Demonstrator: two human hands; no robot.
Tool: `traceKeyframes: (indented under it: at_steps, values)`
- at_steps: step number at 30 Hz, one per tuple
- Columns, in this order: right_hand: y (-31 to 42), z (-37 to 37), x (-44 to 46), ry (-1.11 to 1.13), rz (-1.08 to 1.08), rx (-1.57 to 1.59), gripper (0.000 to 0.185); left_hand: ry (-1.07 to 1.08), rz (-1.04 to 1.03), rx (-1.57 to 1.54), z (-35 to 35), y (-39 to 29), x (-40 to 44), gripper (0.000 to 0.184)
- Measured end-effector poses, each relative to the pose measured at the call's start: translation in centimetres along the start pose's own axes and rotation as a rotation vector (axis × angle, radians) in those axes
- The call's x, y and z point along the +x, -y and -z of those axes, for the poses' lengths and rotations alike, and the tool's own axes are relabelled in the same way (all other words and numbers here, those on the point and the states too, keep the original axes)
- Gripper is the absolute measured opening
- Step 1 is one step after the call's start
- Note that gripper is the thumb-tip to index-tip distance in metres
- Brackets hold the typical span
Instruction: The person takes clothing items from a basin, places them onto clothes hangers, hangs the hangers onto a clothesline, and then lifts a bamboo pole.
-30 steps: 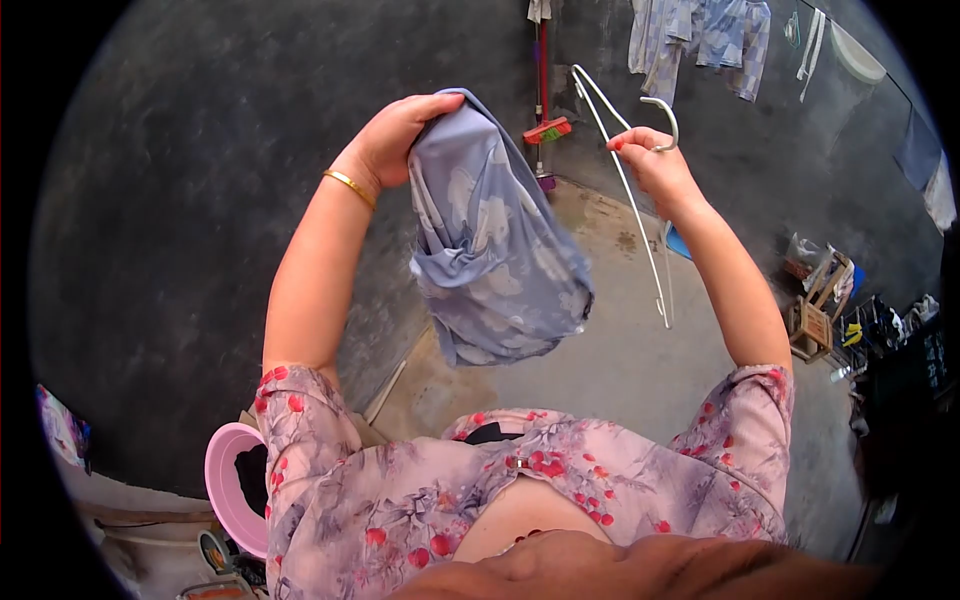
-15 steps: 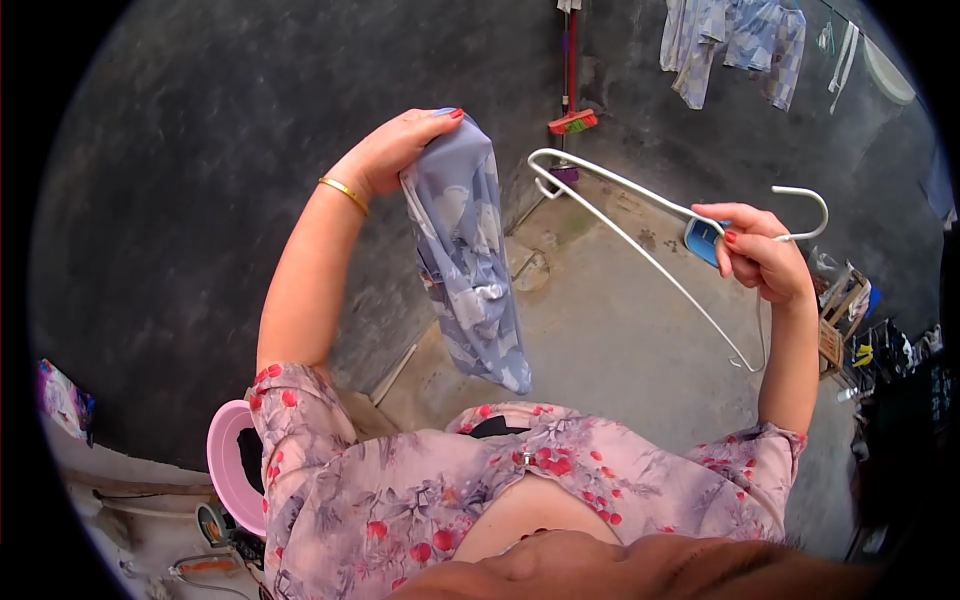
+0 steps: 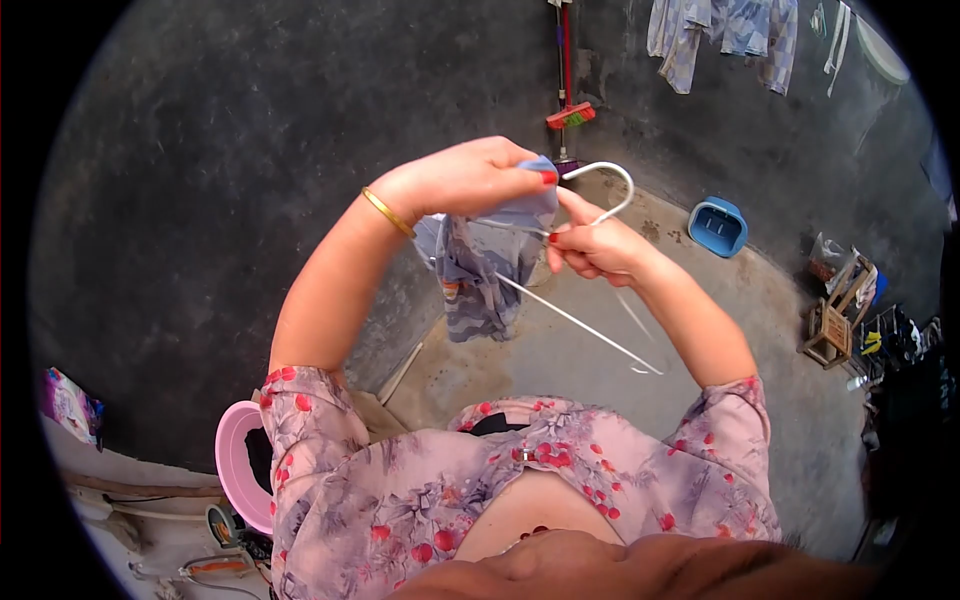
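Observation:
My left hand (image 3: pixel 470 178) is closed on the top edge of a blue-grey patterned garment (image 3: pixel 485 300), which hangs in folds below it. Closed round the neck of a white clothes hanger (image 3: pixel 631 187), just beneath its hook, is my right hand (image 3: pixel 595 245). One end of the hanger reaches in among the garment's folds, so that part is partly hidden. Its other end slants down to the right in open air. The two hands are close together, nearly touching at the garment's top.
A red-and-green broom (image 3: pixel 570 116) leans in the corner. On the concrete floor stand a blue basin (image 3: pixel 718 227) and a wooden stool (image 3: pixel 828 332). Clothes (image 3: pixel 745 30) hang from a line at the upper right. A pink basin (image 3: pixel 235 470) is at my left side.
My right hand has brought the hanger left to the garment, and one end now overlaps its folds. My left hand has moved right with the garment, toward the hanger's hook.

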State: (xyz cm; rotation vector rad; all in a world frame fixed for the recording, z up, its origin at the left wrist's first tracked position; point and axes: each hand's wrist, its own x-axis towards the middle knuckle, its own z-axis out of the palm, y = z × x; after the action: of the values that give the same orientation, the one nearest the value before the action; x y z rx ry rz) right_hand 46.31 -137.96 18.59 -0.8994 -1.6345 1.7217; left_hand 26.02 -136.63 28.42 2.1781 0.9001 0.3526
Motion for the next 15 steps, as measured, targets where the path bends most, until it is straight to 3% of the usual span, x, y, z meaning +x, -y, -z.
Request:
traceKeyframes:
  at_steps: [2, 5, 9, 11, 13, 15]
  values:
    - [0.0, -1.2, 1.2, -0.032, 0.031, 0.105, 0.037, -0.017, -0.048, 0.388, -1.6, -2.1, -0.2, 0.029]
    - [0.0, -0.5, 3.1, -0.083, 0.062, 0.209, 0.013, -0.096, -0.225, 0.612, -2.8, -2.4, -2.0, 0.026]
    - [0.8, 1.7, 3.3, -0.034, 0.172, 0.243, 0.016, -0.079, -0.046, 0.627, -2.4, -4.2, -5.4, 0.028]
    - [1.2, 2.0, 3.2, -0.027, 0.15, 0.199, 0.015, -0.146, -0.07, 0.553, -1.5, -3.8, -5.5, 0.032]
    - [1.4, 1.4, 2.8, 0.004, 0.158, 0.11, 0.015, -0.41, -0.217, 0.702, -1.8, -1.8, -4.7, 0.037]
    - [1.7, 0.7, 2.4, 0.041, 0.163, 0.069, 0.015, -0.462, -0.348, 0.731, -2.6, 2.2, -2.4, 0.038]
